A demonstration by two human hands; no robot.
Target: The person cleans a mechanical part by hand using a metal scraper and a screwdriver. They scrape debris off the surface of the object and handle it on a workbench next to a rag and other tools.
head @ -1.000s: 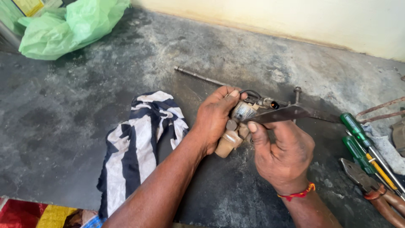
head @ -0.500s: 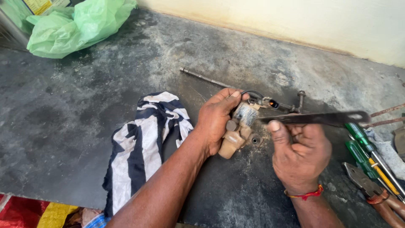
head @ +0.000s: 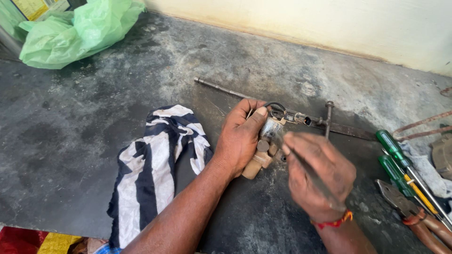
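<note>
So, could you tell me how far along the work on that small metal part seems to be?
Midway, it seems. The tools are already out: green-handled screwdrivers and pliers lie at the right. The left hand grips the small metal part while the right hand works a thin, blurred tool against it. Nothing looks reassembled or wiped; the striped cloth lies unused.

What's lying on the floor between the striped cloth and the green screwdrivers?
The left hand holding a small metal part, and the right hand, in the head view.
</note>
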